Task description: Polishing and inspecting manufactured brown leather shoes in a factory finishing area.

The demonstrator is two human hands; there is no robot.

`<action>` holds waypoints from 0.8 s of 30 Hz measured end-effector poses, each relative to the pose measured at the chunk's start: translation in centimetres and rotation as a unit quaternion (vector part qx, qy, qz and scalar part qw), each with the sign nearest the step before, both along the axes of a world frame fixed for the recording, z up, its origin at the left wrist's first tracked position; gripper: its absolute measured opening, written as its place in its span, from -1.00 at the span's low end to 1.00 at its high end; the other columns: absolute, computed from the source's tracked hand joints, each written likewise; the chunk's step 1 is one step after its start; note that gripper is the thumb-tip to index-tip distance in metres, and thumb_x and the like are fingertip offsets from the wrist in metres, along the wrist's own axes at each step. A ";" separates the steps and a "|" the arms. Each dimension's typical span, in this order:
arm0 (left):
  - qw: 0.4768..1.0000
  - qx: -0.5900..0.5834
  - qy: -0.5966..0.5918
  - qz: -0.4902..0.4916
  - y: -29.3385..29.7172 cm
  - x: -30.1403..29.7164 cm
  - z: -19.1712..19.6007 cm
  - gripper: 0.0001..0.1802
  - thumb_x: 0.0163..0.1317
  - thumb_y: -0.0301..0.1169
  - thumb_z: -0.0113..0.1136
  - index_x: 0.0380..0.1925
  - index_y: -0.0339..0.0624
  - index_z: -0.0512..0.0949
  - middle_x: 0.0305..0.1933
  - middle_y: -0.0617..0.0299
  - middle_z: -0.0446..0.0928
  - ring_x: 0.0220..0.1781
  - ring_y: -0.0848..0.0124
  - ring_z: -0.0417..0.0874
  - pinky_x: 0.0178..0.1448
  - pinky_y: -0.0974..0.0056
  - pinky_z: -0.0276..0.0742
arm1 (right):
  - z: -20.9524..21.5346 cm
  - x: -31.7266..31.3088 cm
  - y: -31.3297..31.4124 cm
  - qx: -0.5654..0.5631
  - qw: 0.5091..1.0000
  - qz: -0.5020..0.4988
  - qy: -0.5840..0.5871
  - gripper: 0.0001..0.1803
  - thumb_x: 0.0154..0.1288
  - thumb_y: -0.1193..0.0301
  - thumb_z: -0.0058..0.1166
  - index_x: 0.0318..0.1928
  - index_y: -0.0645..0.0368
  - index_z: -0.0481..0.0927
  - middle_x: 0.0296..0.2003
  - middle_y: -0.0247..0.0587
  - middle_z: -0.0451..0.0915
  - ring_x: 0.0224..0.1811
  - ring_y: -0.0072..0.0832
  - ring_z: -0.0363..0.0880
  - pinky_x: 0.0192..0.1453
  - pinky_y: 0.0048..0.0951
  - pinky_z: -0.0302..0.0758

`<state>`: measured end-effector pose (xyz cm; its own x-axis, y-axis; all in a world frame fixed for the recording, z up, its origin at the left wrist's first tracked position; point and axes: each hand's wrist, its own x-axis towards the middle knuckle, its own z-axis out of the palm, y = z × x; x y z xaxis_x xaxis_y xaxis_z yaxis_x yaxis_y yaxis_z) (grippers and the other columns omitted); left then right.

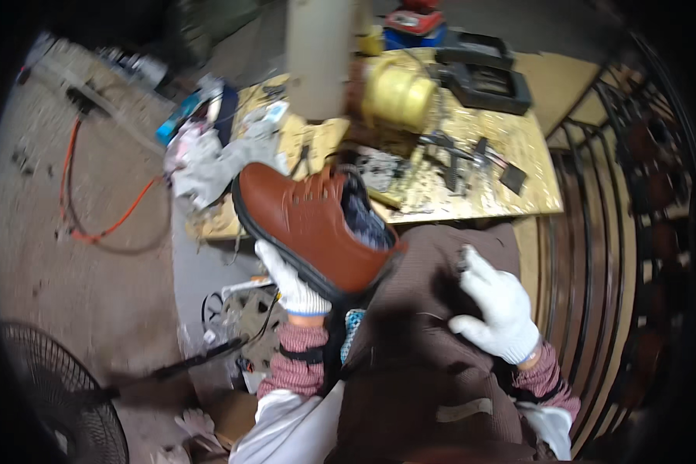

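- Above the lap, one brown shoe [309,224] is gripped underneath by the left hand [290,282], toe pointing upper-left, long axis diagonal.
- One right hand [496,305] is rested, fingers loosely curled, on the apron [425,363].

Lay well beyond the left hand [290,282], up and to its left at the bench corner: a flat blue carton [179,116], half buried under crumpled white wrappers [201,155]. Stood far above the right hand [495,305], at the far bench edge: a small red box [414,19] atop a blue box [417,37], both blurred.
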<state>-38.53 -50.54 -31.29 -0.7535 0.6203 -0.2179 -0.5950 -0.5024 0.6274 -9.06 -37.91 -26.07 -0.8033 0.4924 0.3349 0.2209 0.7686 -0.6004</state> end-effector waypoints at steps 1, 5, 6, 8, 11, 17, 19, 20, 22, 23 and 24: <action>0.999 0.003 -0.022 -0.039 -0.4 1.5 -0.3 -0.13 0.47 0.32 -0.12 0.57 0.02 0.17 0.61 0.20 0.21 0.55 0.12 0.29 0.64 -0.03 0.15 | 1.3 -0.2 -0.2 -0.011 0.999 0.032 -0.019 -0.37 0.10 0.17 0.38 0.16 0.16 0.56 0.17 0.13 0.59 -0.19 0.07 0.68 -0.09 -0.12 0.62; 0.978 -0.003 0.002 -0.207 -0.1 7.7 0.4 -0.06 0.46 0.39 -0.21 0.58 -0.02 0.12 0.62 0.19 0.17 0.55 0.15 0.26 0.66 0.01 0.08 | 2.4 0.7 -1.5 -0.041 0.992 0.102 0.065 -0.44 0.04 0.08 0.36 0.01 0.10 0.63 0.05 0.08 0.64 -0.30 0.04 0.64 -0.20 -0.04 0.57; 0.972 -0.012 0.002 -0.236 0.6 9.1 1.2 -0.05 0.46 0.40 -0.21 0.58 -0.05 0.12 0.61 0.19 0.18 0.55 0.17 0.26 0.66 0.03 0.08 | 3.4 1.5 -1.2 -0.019 0.991 0.128 0.023 -0.55 0.03 0.08 0.35 -0.15 0.10 0.65 -0.14 0.02 0.65 -0.33 0.03 0.62 -0.23 -0.04 0.55; 0.929 -0.057 0.026 -0.365 1.6 8.5 -0.2 -0.04 0.46 0.38 -0.17 0.56 -0.15 0.17 0.58 0.19 0.24 0.52 0.21 0.30 0.62 0.07 0.14 | 6.3 5.2 -2.7 0.032 0.997 0.075 0.017 -0.59 0.08 0.00 0.37 -0.31 0.07 0.67 -0.34 -0.28 0.65 -0.36 -0.08 0.56 -0.26 -0.15 0.45; 0.793 -0.128 0.256 -0.538 4.5 9.8 2.4 -0.16 0.56 0.16 -0.13 0.58 -0.22 0.12 0.51 0.06 0.34 0.41 0.24 0.43 0.52 0.14 0.31 | 14.6 11.5 -5.4 0.012 0.990 -0.082 -0.110 -0.60 0.16 -0.01 0.38 -0.41 0.07 0.68 -0.44 -0.24 0.64 -0.43 -0.14 0.56 -0.28 -0.21 0.46; 0.748 -0.112 0.370 -0.540 4.9 12.8 1.1 -0.21 0.58 0.13 -0.15 0.57 -0.18 0.16 0.22 0.08 0.54 0.05 0.34 0.59 0.25 0.21 0.52 | 23.4 20.3 -16.8 -0.049 0.811 -0.545 -0.206 -0.57 0.05 0.06 0.47 -0.41 0.22 0.76 -0.59 -0.01 0.62 -0.52 -0.25 0.68 -0.39 -0.37 0.55; 0.755 -0.122 0.355 -0.538 4.1 13.0 1.0 -0.19 0.57 0.15 -0.14 0.57 -0.18 0.17 0.21 0.10 0.54 0.02 0.35 0.59 0.22 0.21 0.53 | 22.0 21.8 -18.4 -0.034 0.750 -0.638 -0.171 -0.60 0.05 0.09 0.46 -0.48 0.22 0.74 -0.63 -0.03 0.58 -0.54 -0.22 0.67 -0.39 -0.34 0.54; 0.748 -0.125 0.355 -0.547 4.0 13.3 1.4 -0.20 0.57 0.15 -0.14 0.57 -0.18 0.17 0.21 0.10 0.54 0.03 0.36 0.59 0.22 0.21 0.52 | 20.5 23.7 -19.1 0.097 0.730 -0.639 -0.222 -0.60 0.05 0.08 0.44 -0.48 0.20 0.74 -0.60 -0.01 0.59 -0.52 -0.16 0.66 -0.40 -0.32 0.53; 0.732 -0.120 0.360 -0.566 4.2 14.3 1.8 -0.21 0.57 0.16 -0.15 0.57 -0.15 0.19 0.22 0.08 0.53 0.03 0.34 0.59 0.22 0.18 0.53 | 17.4 28.4 -19.8 0.174 0.665 -0.668 -0.285 -0.56 0.07 -0.02 0.37 -0.48 0.15 0.74 -0.57 0.00 0.60 -0.49 -0.11 0.66 -0.40 -0.25 0.52; 0.728 -0.114 0.363 -0.570 4.5 14.5 1.7 -0.21 0.57 0.16 -0.15 0.57 -0.15 0.19 0.22 0.08 0.53 0.03 0.34 0.59 0.22 0.18 0.53 | 16.5 30.3 -19.6 0.156 0.651 -0.681 -0.296 -0.51 0.12 -0.07 0.31 -0.49 0.15 0.73 -0.57 0.00 0.59 -0.48 -0.09 0.66 -0.37 -0.21 0.53; 0.729 -0.115 0.380 -0.558 4.7 14.2 1.5 -0.23 0.58 0.14 -0.15 0.56 -0.15 0.20 0.22 0.06 0.53 0.03 0.33 0.59 0.21 0.18 0.54 | 14.7 33.0 -18.8 0.172 0.636 -0.672 -0.338 -0.47 0.17 -0.12 0.24 -0.50 0.14 0.72 -0.54 0.00 0.61 -0.44 -0.07 0.66 -0.32 -0.14 0.53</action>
